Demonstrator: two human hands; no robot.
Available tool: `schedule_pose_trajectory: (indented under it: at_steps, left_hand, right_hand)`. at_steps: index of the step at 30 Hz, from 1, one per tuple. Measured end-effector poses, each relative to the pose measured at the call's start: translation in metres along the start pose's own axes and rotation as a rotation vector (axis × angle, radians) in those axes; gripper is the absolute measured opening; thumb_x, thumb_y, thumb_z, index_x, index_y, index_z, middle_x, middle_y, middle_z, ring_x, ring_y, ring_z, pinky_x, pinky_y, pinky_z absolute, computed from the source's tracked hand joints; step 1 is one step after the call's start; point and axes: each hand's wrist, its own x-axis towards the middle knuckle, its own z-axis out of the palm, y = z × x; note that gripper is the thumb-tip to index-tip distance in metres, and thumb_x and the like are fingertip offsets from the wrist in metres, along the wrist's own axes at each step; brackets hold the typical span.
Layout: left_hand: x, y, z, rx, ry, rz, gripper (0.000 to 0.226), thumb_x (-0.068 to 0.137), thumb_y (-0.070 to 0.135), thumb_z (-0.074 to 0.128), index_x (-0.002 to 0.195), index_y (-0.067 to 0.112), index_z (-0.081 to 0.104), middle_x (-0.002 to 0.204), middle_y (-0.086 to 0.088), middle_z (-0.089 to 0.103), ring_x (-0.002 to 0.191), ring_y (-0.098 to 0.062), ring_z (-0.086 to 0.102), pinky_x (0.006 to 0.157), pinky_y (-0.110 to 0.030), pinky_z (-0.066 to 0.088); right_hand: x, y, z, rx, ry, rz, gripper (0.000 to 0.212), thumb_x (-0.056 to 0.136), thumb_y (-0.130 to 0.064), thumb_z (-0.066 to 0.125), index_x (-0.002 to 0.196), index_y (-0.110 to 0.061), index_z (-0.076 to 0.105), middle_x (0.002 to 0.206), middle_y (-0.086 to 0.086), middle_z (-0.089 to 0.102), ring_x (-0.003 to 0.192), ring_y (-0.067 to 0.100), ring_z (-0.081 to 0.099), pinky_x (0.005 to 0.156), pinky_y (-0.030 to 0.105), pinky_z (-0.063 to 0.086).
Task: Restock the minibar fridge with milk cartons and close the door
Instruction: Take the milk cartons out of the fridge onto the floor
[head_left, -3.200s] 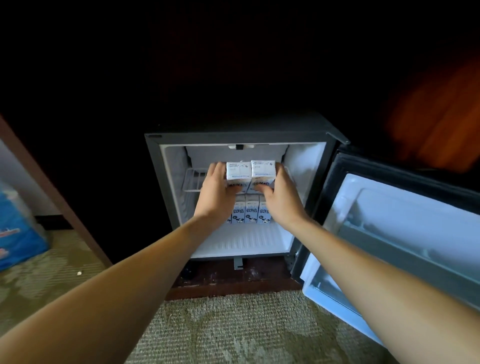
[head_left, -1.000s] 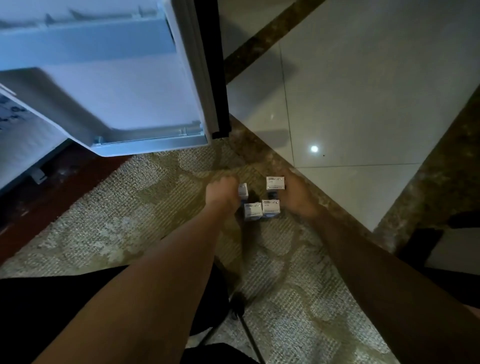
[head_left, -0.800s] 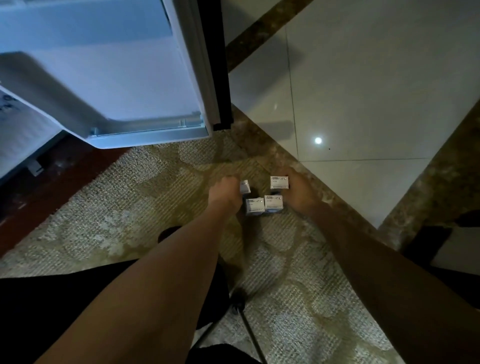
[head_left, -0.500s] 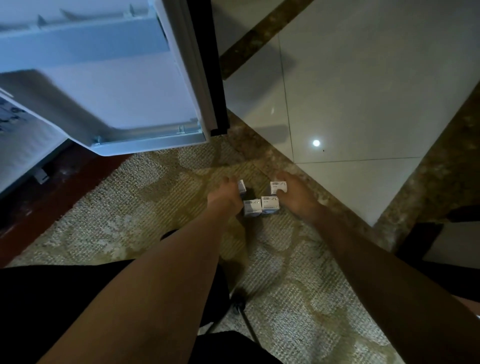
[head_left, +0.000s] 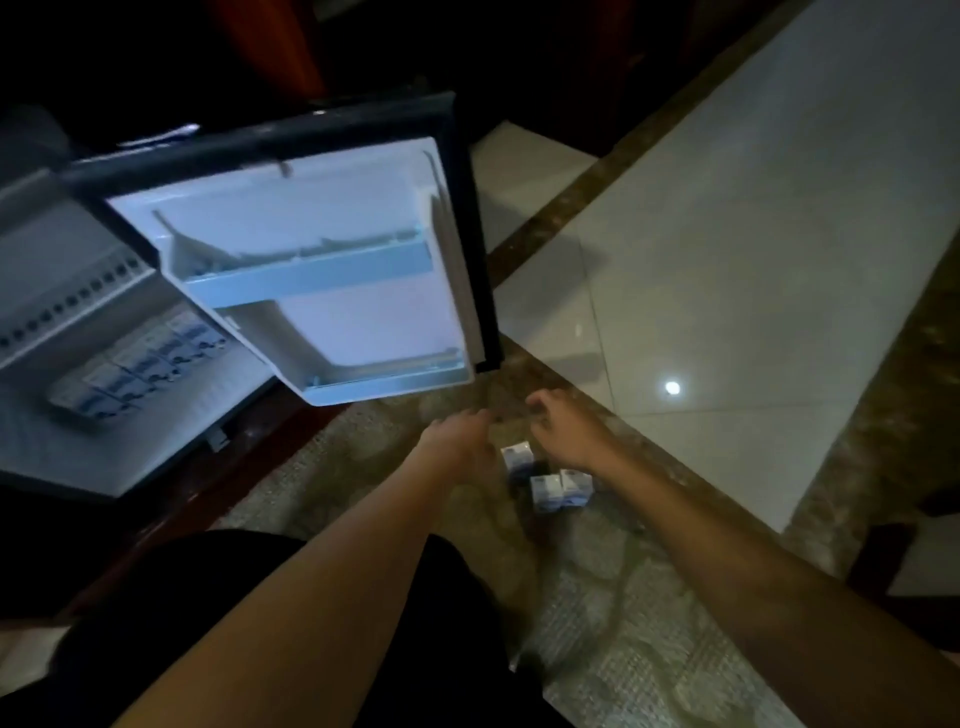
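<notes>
floor: patterned carpet (head_left: 597, 597) | glossy pale tiles (head_left: 753, 234) | dark stone border (head_left: 893, 415) | dim light

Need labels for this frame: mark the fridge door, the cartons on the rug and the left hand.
fridge door (head_left: 311, 275), head view, inner shelf rail.
cartons (head_left: 545, 487), head view, top of nearest one.
left hand (head_left: 457, 440), head view, back of hand.

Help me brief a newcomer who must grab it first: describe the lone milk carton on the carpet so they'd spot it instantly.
Find the open fridge door; on the patterned carpet below its lower right corner stand three small white cartons. The lone milk carton stands beside the left hand, nearest the door, while the other two sit pressed together.
</notes>
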Motion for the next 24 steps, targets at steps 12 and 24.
schedule_pose_trajectory:
  at_steps: [12, 24]
  left_hand:
    - [-0.054, -0.15, -0.089, 0.042, 0.14, -0.154, 0.038, 0.098, 0.034, 0.051, 0.133, 0.02, 0.051, 0.135, -0.006, 0.057, 0.119, -0.027, 0.057, 0.093, -0.041, 0.045]
    - [-0.091, -0.329, -0.095, 0.03, 0.224, -0.287, 0.051, 0.101, 0.04, 0.044, 0.148, 0.023, 0.035, 0.148, -0.006, 0.043, 0.134, -0.027, 0.045, 0.103, -0.044, 0.042]
  right_hand:
    - [0.053, -0.194, 0.036, -0.186, -0.085, -0.329, 0.03, 0.095, -0.02, 0.056, 0.125, -0.019, 0.06, 0.131, 0.008, 0.059, 0.119, 0.029, 0.057, 0.102, 0.041, 0.046]
    - [0.12, -0.328, 0.115, -0.366, -0.215, -0.616, 0.039, 0.099, -0.021, 0.052, 0.138, -0.02, 0.053, 0.138, 0.003, 0.055, 0.123, 0.023, 0.054, 0.095, 0.03, 0.042]
